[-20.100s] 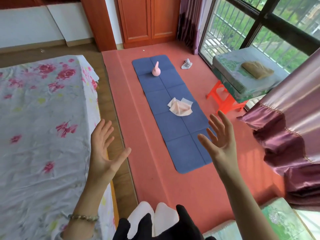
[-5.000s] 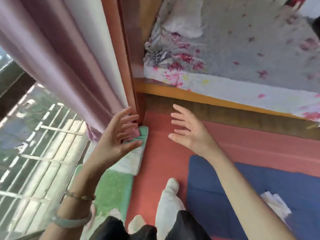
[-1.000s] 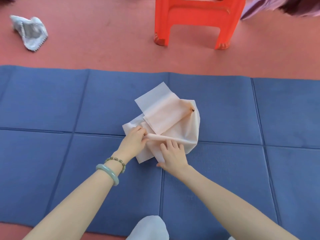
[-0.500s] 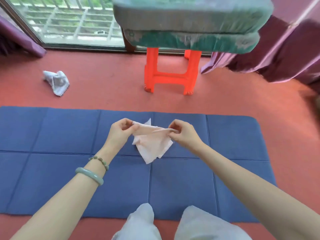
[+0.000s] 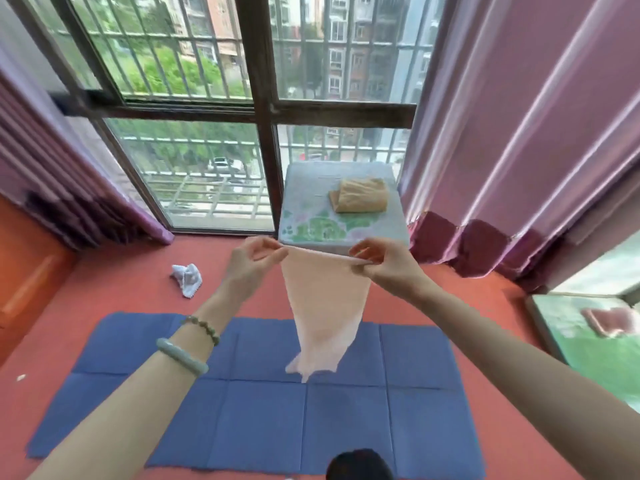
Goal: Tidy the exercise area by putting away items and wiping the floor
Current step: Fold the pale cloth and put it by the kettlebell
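Note:
A pale pink cloth [image 5: 323, 306] hangs full length in the air above the blue folding exercise mat [image 5: 242, 403]. My left hand [image 5: 254, 261] pinches its top left corner and my right hand [image 5: 381, 263] pinches its top right corner, stretching the upper edge level. The cloth's lower end dangles just over the mat. A small crumpled white rag [image 5: 187, 278] lies on the red floor left of my hands.
Straight ahead a cushioned stool [image 5: 311, 216] stands by the barred window, with a folded tan cloth [image 5: 360, 195] on it. Purple curtains [image 5: 519, 133] hang on both sides. A green patterned cushion [image 5: 595, 344] lies at the right edge.
Both hands have lifted the pink cloth from low over the mat up to chest height, and it now hangs unfolded. My view has risen from the mat to the window.

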Demonstrator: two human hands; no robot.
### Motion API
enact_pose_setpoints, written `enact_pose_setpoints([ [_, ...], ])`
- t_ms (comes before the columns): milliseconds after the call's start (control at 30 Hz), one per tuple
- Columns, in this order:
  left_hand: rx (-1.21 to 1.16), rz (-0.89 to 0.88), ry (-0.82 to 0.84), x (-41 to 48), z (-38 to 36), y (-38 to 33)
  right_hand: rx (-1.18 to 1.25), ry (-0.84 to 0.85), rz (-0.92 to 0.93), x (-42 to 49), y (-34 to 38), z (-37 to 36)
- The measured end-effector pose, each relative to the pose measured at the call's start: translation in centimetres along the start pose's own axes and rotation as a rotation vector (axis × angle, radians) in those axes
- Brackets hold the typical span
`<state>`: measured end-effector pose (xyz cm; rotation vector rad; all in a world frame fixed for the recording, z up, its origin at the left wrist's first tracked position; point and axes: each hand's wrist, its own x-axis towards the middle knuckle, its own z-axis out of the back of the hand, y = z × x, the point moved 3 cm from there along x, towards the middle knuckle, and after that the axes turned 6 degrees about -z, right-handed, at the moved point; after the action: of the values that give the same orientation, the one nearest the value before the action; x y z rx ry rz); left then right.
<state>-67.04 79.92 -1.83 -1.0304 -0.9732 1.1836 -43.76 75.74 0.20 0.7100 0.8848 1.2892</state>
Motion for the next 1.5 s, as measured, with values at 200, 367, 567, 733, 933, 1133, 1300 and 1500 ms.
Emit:
enact_pose_setpoints([
  [200,-0.16,-0.115,0.065,-1.7,1.4,-9.5,0.0,-0.022,0.077,-4.4,9.6,4.7],
  [367,-0.409,-0.14,0.063,-3.2,1.1,-11.9,0.167,-0.014,0.032,-7.3,13.6,5.8],
  [567,-0.449,-0.003,0.312,-6.6,-2.0,-4.6,0.28,-0.037,0.04,-8.9,16.3,7.0],
  [733,-0.106,0.264,0.651,-12.0,-6.7,4.3,0.307,-0.084,0.083,-10.5,18.9,9.0],
  [933,-0.04,0.252,0.725,-11.6,-12.1,6.4,0.475,-0.246,0.104,-10.8,22.2,14.0],
  [1133,-0.041,0.356,0.718,-11.4,-12.2,4.7,0.409,-0.609,0.057,-7.0,19.2,20.2],
  [1300,0.013,0.373,0.687,-11.9,-9.9,4.5,0.215,-0.782,-0.224,-2.2,6.5,23.3],
  [1500,-0.248,0.393,0.685,-9.8,-9.0,0.5,0.03,-0.519,-0.34,-1.1,-5.2,15.2],
])
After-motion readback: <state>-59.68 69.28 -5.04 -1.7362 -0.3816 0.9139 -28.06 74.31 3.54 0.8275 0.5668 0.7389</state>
